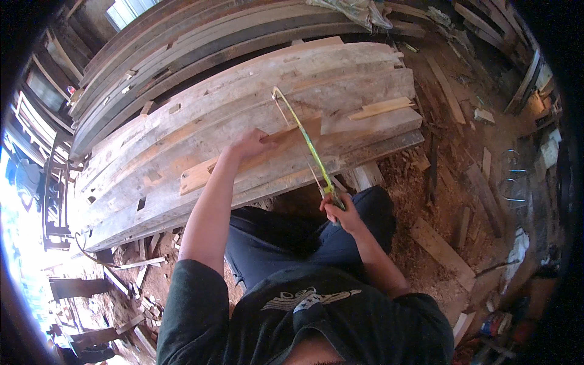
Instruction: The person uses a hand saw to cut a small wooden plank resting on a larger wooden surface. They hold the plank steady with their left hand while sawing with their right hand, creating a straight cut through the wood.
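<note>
My right hand (342,212) is closed round the handle of a yellow-green bow saw (308,141). The saw reaches away from me over the bench, its thin blade on the left side of the frame. Across its path lies a flat wooden board (293,135), close to the board's right end; whether the teeth are in the wood I cannot tell. My left hand (250,145) grips the board left of the saw, fingers curled over its far edge. Underneath is a low bench of thick, worn planks (243,103).
A loose wood strip (382,108) rests near the bench's right end. Long stacked beams (201,45) run behind it, with crumpled plastic sheeting (359,12) on top. Sawdust and offcuts (443,246) cover the floor at right; more scraps (137,267) lie at left.
</note>
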Action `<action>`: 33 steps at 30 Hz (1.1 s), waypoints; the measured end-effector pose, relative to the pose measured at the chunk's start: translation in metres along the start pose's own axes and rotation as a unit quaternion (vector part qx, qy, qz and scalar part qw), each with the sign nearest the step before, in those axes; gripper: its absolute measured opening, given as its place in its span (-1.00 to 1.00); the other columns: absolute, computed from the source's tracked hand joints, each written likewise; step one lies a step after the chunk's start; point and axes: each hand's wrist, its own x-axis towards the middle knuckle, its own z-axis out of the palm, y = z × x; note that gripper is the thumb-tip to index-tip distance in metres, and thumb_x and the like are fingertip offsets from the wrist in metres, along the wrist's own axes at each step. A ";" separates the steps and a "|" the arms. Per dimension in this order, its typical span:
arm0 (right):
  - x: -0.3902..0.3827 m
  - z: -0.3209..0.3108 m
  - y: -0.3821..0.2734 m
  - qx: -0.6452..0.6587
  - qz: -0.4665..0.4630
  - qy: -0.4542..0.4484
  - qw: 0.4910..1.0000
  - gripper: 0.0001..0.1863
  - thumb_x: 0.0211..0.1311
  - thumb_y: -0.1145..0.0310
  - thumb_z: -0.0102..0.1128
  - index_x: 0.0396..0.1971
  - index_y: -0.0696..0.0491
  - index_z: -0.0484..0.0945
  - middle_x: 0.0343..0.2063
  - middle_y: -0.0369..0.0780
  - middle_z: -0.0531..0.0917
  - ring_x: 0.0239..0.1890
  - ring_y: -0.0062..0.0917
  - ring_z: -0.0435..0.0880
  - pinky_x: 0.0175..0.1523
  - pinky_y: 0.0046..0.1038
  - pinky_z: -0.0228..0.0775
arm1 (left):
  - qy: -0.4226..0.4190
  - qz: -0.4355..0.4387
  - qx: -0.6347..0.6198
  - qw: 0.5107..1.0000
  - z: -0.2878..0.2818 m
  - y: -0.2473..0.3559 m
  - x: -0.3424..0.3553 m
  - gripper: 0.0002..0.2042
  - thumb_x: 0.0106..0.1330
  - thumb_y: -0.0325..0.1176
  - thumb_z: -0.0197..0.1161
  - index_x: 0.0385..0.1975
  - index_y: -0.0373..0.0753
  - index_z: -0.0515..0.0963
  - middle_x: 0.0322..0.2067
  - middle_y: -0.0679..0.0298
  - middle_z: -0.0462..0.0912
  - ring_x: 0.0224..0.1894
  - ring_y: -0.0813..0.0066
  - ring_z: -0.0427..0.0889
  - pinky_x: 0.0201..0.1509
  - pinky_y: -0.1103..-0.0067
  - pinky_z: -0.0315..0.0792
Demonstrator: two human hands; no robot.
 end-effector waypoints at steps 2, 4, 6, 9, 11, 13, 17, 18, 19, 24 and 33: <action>-0.018 0.006 -0.003 -0.048 -0.021 0.023 0.998 -0.88 0.42 0.37 0.25 -0.25 0.09 0.54 -0.38 -0.27 0.63 -0.53 -0.73 0.47 -0.44 -0.58 0.32 | -0.009 0.015 0.026 1.000 -0.002 0.002 -0.007 -0.54 0.31 0.09 0.34 -0.09 -0.21 0.72 -0.21 -0.04 0.75 -0.12 0.03 0.72 0.00 0.24 0.53; -0.037 0.011 -0.006 -0.070 -0.035 0.042 0.996 -0.89 0.45 0.37 0.21 -0.24 0.09 0.54 -0.42 -0.30 0.61 -0.51 -0.72 0.48 -0.40 -0.57 0.34 | -0.011 0.034 0.033 0.999 -0.002 0.006 -0.014 -0.56 0.31 0.07 0.34 -0.12 -0.23 0.72 -0.25 -0.05 0.74 -0.17 0.00 0.71 -0.04 0.23 0.52; -0.052 0.017 -0.008 -0.083 -0.035 0.065 0.994 -0.89 0.47 0.36 0.18 -0.24 0.09 0.54 -0.44 -0.32 0.59 -0.50 -0.72 0.49 -0.37 -0.56 0.35 | 0.001 0.044 0.007 0.999 -0.001 0.010 -0.019 -0.55 0.30 0.06 0.35 -0.10 -0.23 0.71 -0.22 -0.07 0.74 -0.12 -0.04 0.70 0.00 0.22 0.52; -0.065 0.021 -0.013 -0.095 -0.030 0.083 0.992 -0.87 0.49 0.36 0.16 -0.26 0.09 0.53 -0.47 -0.35 0.56 -0.48 -0.72 0.49 -0.35 -0.56 0.34 | 0.028 0.052 0.032 0.998 0.000 0.013 -0.022 -0.51 0.34 0.09 0.32 -0.01 -0.24 0.69 -0.11 -0.04 0.71 -0.01 0.06 0.67 0.09 0.27 0.50; -0.068 0.024 -0.019 -0.084 -0.019 0.082 0.993 -0.86 0.49 0.35 0.16 -0.28 0.09 0.52 -0.49 -0.36 0.55 -0.49 -0.73 0.48 -0.36 -0.57 0.32 | 0.026 0.044 0.050 0.997 -0.001 0.013 -0.022 -0.48 0.35 0.11 0.30 0.06 -0.24 0.66 -0.02 -0.03 0.68 0.09 0.10 0.64 0.17 0.29 0.48; -0.067 0.025 -0.024 -0.077 0.000 0.083 0.994 -0.86 0.50 0.36 0.14 -0.29 0.09 0.50 -0.49 -0.37 0.53 -0.49 -0.73 0.46 -0.38 -0.57 0.30 | 0.004 0.042 0.041 0.998 -0.003 0.012 -0.020 -0.45 0.35 0.11 0.29 0.13 -0.23 0.63 0.07 -0.03 0.65 0.19 0.06 0.59 0.25 0.29 0.46; -0.068 0.031 -0.027 -0.070 0.025 0.087 0.993 -0.85 0.52 0.36 0.11 -0.31 0.07 0.48 -0.50 -0.38 0.51 -0.52 -0.74 0.41 -0.40 -0.57 0.25 | 0.012 0.058 0.050 0.997 -0.004 0.016 -0.013 -0.48 0.32 0.04 0.35 0.13 -0.20 0.62 0.00 -0.03 0.70 0.12 0.05 0.64 0.19 0.26 0.48; -0.070 0.032 -0.027 -0.072 0.024 0.080 0.994 -0.85 0.53 0.36 0.11 -0.31 0.06 0.48 -0.51 -0.38 0.51 -0.52 -0.74 0.41 -0.41 -0.58 0.24 | -0.011 0.068 0.050 0.996 -0.003 0.020 -0.008 -0.49 0.31 0.02 0.37 0.13 -0.19 0.62 -0.01 -0.02 0.71 0.10 0.04 0.65 0.17 0.25 0.49; -0.071 0.034 -0.027 -0.073 0.024 0.072 0.994 -0.85 0.53 0.36 0.10 -0.31 0.06 0.48 -0.52 -0.39 0.50 -0.52 -0.74 0.41 -0.41 -0.58 0.23 | -0.017 0.053 0.058 0.997 -0.002 0.023 -0.005 -0.50 0.30 0.00 0.38 0.13 -0.19 0.62 -0.03 -0.02 0.72 0.08 0.04 0.66 0.16 0.24 0.49; -0.066 0.035 -0.032 -0.084 0.024 0.057 0.995 -0.82 0.52 0.33 0.11 -0.34 0.05 0.47 -0.58 -0.41 0.45 -0.58 -0.75 0.37 -0.46 -0.58 0.18 | 0.012 0.083 -0.018 0.996 0.008 0.040 0.003 -0.55 0.29 -0.06 0.40 0.09 -0.17 0.63 -0.05 -0.02 0.73 0.05 -0.02 0.67 0.13 0.22 0.50; -0.025 0.031 -0.014 -0.066 -0.001 0.044 0.997 -0.80 0.48 0.36 0.10 -0.42 0.03 0.48 -0.62 -0.40 0.45 -0.62 -0.73 0.35 -0.50 -0.57 0.16 | 0.029 0.075 0.006 0.997 0.010 0.039 0.006 -0.53 0.30 -0.09 0.37 0.09 -0.26 0.61 0.00 -0.08 0.69 0.13 -0.07 0.62 0.24 0.20 0.47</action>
